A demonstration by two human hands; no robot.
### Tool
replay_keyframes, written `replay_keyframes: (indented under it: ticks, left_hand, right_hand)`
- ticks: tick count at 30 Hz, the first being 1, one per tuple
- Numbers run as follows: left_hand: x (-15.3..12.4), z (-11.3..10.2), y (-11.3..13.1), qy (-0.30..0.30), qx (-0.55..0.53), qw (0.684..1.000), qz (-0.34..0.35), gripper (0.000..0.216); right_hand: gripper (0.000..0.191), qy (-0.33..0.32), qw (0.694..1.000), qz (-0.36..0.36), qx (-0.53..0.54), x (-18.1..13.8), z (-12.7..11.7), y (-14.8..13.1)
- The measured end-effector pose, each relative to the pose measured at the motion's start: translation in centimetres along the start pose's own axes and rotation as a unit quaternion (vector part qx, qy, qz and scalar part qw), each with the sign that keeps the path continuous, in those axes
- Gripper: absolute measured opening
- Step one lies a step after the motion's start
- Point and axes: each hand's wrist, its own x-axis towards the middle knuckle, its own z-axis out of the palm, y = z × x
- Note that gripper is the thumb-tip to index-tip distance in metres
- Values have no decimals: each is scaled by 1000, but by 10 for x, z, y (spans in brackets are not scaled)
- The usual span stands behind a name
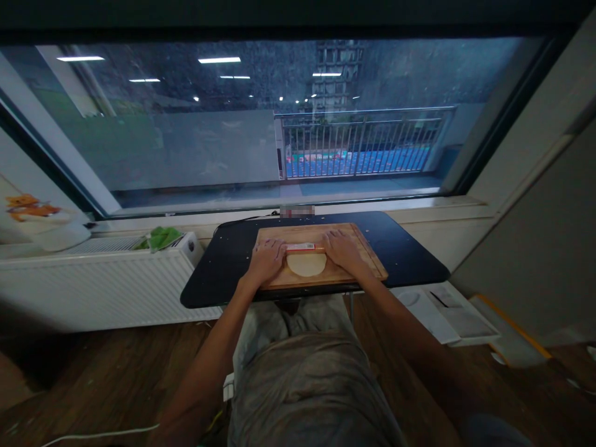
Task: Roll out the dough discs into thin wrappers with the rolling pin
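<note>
A flat round of pale dough [306, 266] lies on a wooden cutting board [302, 233]. Across the dough's far edge rests a rolling pin [300, 247] with a red and white label at its middle. My left hand [269, 257] is on the pin's left end, fingers curled over it. At the right end my right hand [342, 249] covers the pin in the same way, palm down. Both ends of the pin are hidden under my hands. Below the pin, the near part of the dough shows uncovered.
The board stands on a small black table [410, 261] with light crumbs scattered on it. Behind is a window with a sill [363, 208]. A white radiator [102, 285] carrying green leaves [162, 238] stands left. A white box [447, 313] lies on the floor right.
</note>
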Motion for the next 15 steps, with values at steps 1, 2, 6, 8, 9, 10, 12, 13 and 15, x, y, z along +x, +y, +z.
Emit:
replay_keyframes:
  ticks: [1,2,6,8,9,10,12,13,15]
  left_hand:
    - [4,-1,0,-4,7,1000,-3,44]
    - [7,-2,0,-9,12,1000,-7,44]
    - [15,-6,1,-22,13,999,-23,45]
    - [13,-7,2,-22,7,1000,-21,45]
    - [11,-8,2,-20,5,1000,-20,46]
    - [8,-9,3,-17,2,1000,-21,46]
    - [0,-12,4,-12,-4,1000,-26,47]
    - [-5,-13,5,-11,-7,1000,-26,48]
    - [-13,-16,7,-14,-12,1000,-18,47]
  right_hand:
    - [46,-5,1000,-6,-3,5,0,1]
    - [46,-12,1000,-11,-7,10,-1,2]
    - [45,-21,1000,-21,-5,14,-3,4]
    - [44,-21,999,-26,6,8,-4,2]
    - [43,-22,999,-26,10,4,-5,1]
    - [43,-23,999,-23,13,-1,-5,-1]
    - [44,-16,1000,-6,20,-12,-7,-7]
    - [44,-9,1000,4,25,-18,-8,-10]
    - [47,10,999,19,39,-28,-9,-16]
